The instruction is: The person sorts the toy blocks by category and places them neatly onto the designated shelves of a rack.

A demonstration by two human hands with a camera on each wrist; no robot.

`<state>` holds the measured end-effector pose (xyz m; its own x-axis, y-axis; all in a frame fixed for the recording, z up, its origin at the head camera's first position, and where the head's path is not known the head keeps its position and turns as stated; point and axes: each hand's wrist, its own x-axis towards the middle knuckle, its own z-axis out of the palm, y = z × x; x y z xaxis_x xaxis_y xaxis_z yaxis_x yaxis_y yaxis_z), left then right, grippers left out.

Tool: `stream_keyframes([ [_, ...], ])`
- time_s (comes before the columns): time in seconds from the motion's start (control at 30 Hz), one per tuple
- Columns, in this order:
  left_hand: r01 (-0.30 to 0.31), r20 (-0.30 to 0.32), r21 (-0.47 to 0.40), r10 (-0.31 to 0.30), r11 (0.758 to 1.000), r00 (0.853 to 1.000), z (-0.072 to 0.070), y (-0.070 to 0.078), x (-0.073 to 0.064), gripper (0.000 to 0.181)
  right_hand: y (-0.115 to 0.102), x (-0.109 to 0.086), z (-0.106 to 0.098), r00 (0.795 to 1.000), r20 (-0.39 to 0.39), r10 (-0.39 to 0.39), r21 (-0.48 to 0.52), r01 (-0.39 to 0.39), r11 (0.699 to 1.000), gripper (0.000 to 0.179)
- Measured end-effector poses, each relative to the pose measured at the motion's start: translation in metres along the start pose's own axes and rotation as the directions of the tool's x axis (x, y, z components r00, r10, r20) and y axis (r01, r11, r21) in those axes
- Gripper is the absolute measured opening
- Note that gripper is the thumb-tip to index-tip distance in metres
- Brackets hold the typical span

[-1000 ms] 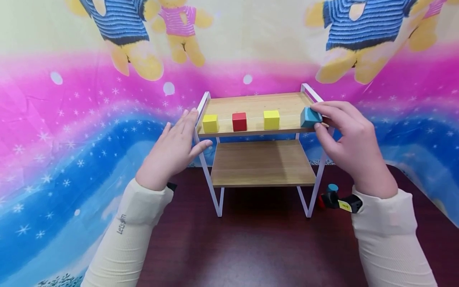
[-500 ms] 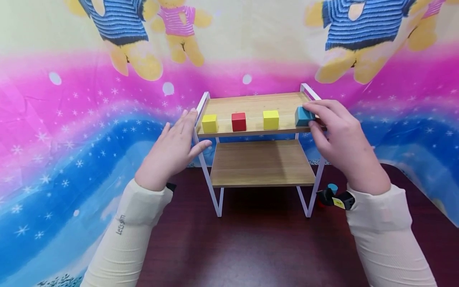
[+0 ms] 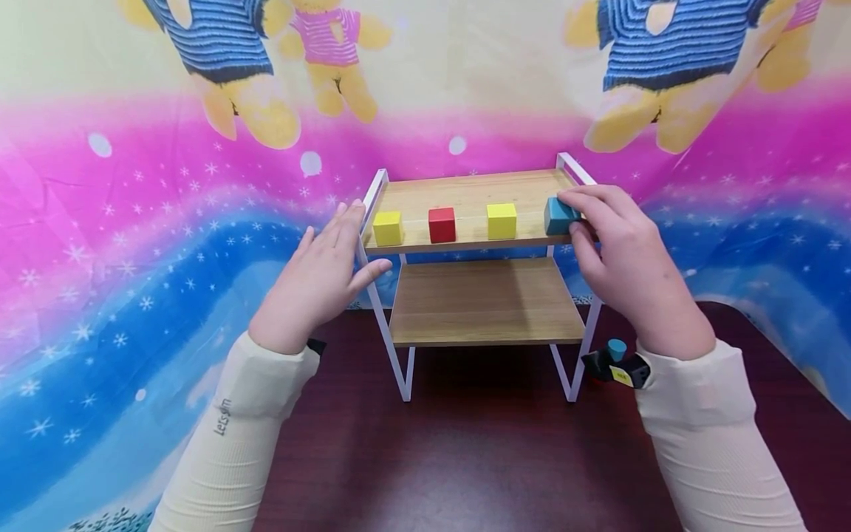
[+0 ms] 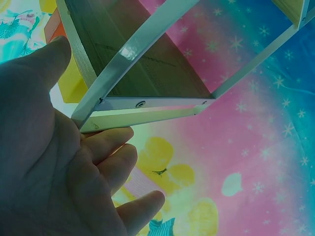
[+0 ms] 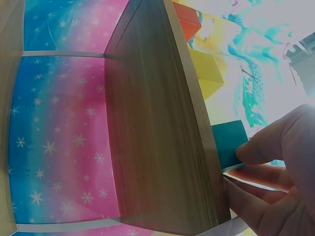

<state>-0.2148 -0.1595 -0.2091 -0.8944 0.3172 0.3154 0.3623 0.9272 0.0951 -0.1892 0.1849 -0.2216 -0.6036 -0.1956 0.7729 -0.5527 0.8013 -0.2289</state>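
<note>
My right hand [image 3: 625, 258] pinches a blue cube [image 3: 560, 216] between thumb and fingers at the right end of the top shelf [image 3: 459, 192]. In the right wrist view the blue cube [image 5: 230, 142] sits at the shelf's front edge. To its left stand a yellow cube [image 3: 501, 222], a red cube [image 3: 442, 225] and another yellow cube [image 3: 388, 229], spaced apart in a row. My left hand [image 3: 312, 284] rests with straight fingers at the left side of the white frame [image 3: 374, 196]; the left wrist view has its fingers [image 4: 106, 142] against the frame.
Below lies the lower wooden shelf [image 3: 487, 303]. The rack stands on a dark red-brown table [image 3: 452, 458]. A small blue block [image 3: 617, 349] is by its right leg, partly behind the wrist strap [image 3: 618, 372]. A printed cloth [image 3: 459, 111] hangs behind.
My right hand has brought the blue cube left along the top shelf, a little closer to the neighbouring yellow cube, and it now stands straighter. My left hand has stayed in place.
</note>
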Motion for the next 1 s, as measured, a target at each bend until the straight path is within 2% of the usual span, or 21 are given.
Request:
stream_keyframes([
  [0.43, 0.013, 0.007, -0.003, -0.013, 1.000, 1.000, 0.0013, 0.0003, 0.0001, 0.094, -0.0016, 0.0012, 0.0044, 1.000, 0.024, 0.018, -0.015, -0.018, 1.000, 0.044],
  [1.0, 0.021, 0.010, 0.010, -0.021, 1.000, 1.000, 0.0006, 0.0010, 0.0005, 0.094, -0.0027, 0.0015, 0.0067, 1.000, -0.020, 0.009, -0.028, -0.009, 1.000, 0.042],
])
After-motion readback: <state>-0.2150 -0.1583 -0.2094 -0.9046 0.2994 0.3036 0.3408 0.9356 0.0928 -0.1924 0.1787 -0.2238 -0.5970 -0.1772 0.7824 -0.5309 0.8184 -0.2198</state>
